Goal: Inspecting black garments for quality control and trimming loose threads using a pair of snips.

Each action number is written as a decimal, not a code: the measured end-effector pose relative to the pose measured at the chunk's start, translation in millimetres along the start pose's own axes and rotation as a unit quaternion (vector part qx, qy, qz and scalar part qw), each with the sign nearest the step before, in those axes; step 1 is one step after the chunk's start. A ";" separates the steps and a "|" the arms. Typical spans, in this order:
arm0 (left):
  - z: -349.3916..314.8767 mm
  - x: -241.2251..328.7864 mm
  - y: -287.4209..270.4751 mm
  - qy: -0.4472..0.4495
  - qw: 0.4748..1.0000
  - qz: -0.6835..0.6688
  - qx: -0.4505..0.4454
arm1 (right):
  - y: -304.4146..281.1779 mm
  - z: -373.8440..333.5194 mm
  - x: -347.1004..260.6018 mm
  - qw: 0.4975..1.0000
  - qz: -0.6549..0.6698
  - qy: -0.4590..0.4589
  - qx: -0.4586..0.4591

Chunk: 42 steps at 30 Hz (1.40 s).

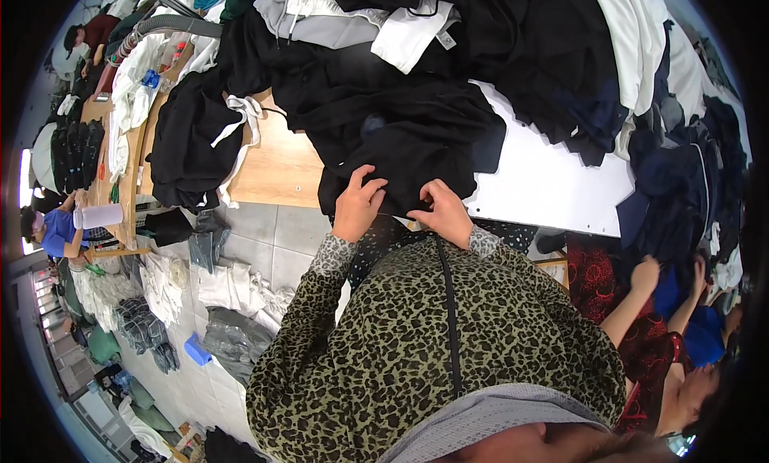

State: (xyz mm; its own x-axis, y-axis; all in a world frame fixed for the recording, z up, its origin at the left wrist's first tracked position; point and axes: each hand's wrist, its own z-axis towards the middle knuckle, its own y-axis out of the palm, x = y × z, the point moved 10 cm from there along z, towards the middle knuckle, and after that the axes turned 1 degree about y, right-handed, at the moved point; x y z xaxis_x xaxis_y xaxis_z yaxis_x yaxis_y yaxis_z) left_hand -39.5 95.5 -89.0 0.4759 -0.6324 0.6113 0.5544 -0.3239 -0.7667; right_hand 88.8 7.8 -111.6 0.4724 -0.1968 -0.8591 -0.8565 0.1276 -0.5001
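A black garment (400, 155) lies bunched over the near edge of the table in front of me. My left hand (357, 208) rests on its near left part, fingers spread and bent against the cloth. To the right, my right hand (447, 215) touches the same near edge, its fingers curled and its thumb held apart from them. Dark cloth shows between the two hands. Neither hand visibly carries a tool. Beyond the garment, more black clothing and a grey pair of drawstring bottoms (316, 22) are heaped, with a white piece of cloth (412, 37) on top.
A black garment with white ties (196, 138) lies on the wooden tabletop (276, 163) at left. White board (529, 175) covers the right side. Another person's arm (633, 295) reaches dark blue clothing (669, 199). Clothes and a blue basket (197, 349) are on the tiled floor.
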 end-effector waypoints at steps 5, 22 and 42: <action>0.1 9.3 -3.7 -0.030 0.986 -0.165 0.018 | 0.3 7.2 -24.7 0.984 -0.132 -0.093 0.071; 3.8 -0.4 18.1 -0.338 0.779 -0.522 -0.083 | -17.9 3.1 28.1 0.804 0.572 0.157 0.023; -10.4 -90.5 -86.8 -0.334 0.758 -0.497 0.259 | -116.1 -26.6 96.2 0.916 0.271 0.118 0.272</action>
State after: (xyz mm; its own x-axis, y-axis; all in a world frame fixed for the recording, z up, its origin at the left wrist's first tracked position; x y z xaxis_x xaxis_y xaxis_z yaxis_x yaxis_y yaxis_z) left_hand -137.8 173.5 -79.9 -0.2094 0.2954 0.9322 0.9770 0.0229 0.2122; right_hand 228.1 -51.7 -133.4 -0.1035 -0.1572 -0.9821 -0.6914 0.7212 -0.0426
